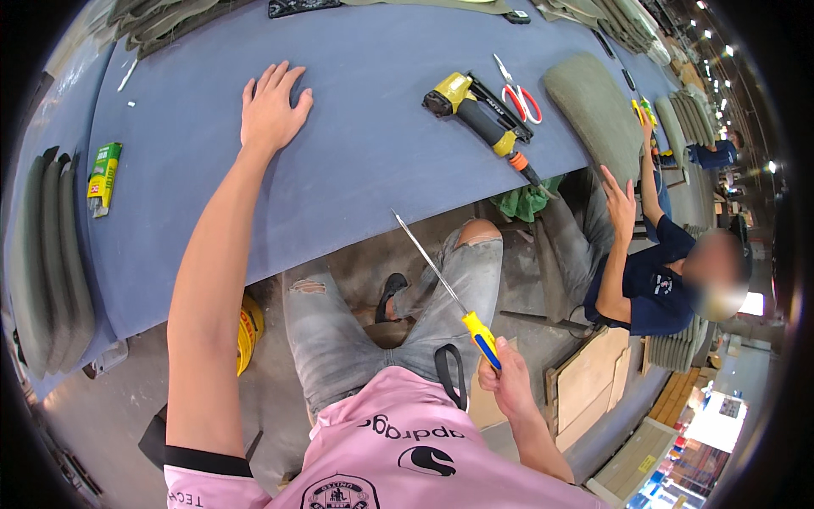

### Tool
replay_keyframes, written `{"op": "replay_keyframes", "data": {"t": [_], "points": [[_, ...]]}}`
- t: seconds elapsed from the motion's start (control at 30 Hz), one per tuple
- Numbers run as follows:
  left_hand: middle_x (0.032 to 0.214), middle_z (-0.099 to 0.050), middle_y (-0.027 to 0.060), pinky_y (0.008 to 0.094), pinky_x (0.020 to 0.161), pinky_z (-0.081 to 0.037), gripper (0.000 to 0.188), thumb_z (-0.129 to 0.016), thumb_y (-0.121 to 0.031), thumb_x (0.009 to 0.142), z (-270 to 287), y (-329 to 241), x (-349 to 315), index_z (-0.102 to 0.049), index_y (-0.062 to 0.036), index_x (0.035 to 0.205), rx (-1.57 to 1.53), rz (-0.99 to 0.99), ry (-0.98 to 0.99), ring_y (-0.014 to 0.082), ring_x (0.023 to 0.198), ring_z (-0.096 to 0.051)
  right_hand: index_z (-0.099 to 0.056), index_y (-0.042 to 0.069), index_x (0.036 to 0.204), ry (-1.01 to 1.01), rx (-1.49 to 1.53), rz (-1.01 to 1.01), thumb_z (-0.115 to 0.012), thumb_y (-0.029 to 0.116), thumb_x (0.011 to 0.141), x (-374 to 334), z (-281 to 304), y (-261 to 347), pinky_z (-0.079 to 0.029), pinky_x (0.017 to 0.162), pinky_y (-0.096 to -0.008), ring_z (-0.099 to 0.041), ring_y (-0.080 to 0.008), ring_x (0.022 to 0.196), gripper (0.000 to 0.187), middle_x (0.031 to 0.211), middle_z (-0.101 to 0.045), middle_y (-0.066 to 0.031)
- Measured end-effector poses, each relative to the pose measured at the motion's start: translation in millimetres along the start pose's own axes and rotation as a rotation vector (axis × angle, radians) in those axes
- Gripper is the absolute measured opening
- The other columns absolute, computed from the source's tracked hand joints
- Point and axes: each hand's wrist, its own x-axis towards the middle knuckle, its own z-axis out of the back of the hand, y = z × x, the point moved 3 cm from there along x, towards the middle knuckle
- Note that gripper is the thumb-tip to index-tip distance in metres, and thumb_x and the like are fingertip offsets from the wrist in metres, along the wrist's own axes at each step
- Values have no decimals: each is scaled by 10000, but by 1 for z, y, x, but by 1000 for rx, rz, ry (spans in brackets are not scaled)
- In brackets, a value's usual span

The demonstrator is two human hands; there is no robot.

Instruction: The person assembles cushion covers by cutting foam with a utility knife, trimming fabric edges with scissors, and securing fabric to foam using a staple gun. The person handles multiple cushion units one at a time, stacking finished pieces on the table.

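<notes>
— Where's the screwdriver?
— Right hand, fingers clamped on its yellow-blue handle, tip near the desk edge. Left hand lies flat, fingers spread.
— Risk?
— I'd judge the long shaft could jab the knee or gouge the desk covering.

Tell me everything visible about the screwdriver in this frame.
The screwdriver has a long, thin, bare metal shaft and a yellow and blue handle that looks like plastic. The right hand grips the handle at its lower end, above the lap. The tool slants up and to the left, its tip reaching the near edge of the blue-covered table; whether it touches cannot be told. Nothing else touches it.
</notes>
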Motion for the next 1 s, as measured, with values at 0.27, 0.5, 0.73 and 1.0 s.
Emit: {"op": "replay_keyframes", "data": {"t": [0.27, 0.5, 0.73, 1.0], "points": [[1683, -524, 68, 524, 1343, -239, 537, -585, -453, 1054, 1, -4, 1, -621, -222, 1537, -7, -13, -2, 254, 1609, -396, -693, 14, 1403, -256, -932, 662, -733, 145, 1061, -24, -15, 36, -545, 704, -302, -690, -138, 775, 369, 941, -774, -100], [1675, -536, 60, 505, 1330, -269, 504, -592, -435, 1061, 5, 8, -3, -628, -232, 1522, 15, 4, -20, 254, 1598, -416, -707, 33, 1363, -176, -746, 454, -698, 264, 1099, -16, -21, 36, -493, 629, -286, -619, -122, 662, 351, 839, -706, -29], [1643, -564, 119, 501, 1284, -359, 506, -618, -391, 1056, 22, -66, 21, -655, -161, 1506, -182, -133, -5, 337, 1536, -489, -610, 76, 1471, -116, -155, -16, -631, 412, 1138, 5, -14, -16, -491, 679, -216, -589, -51, 804, 474, 914, -636, 33], [1689, -503, 153, 519, 1317, -261, 489, -576, -270, 1106, -3, 22, -9, -579, -98, 1564, 22, -119, 18, 334, 1602, -400, -664, 83, 1393, -284, -593, 775, -624, 394, 1129, 41, 7, -35, -559, 756, -413, -744, -302, 837, 411, 1005, -777, -160]]}}
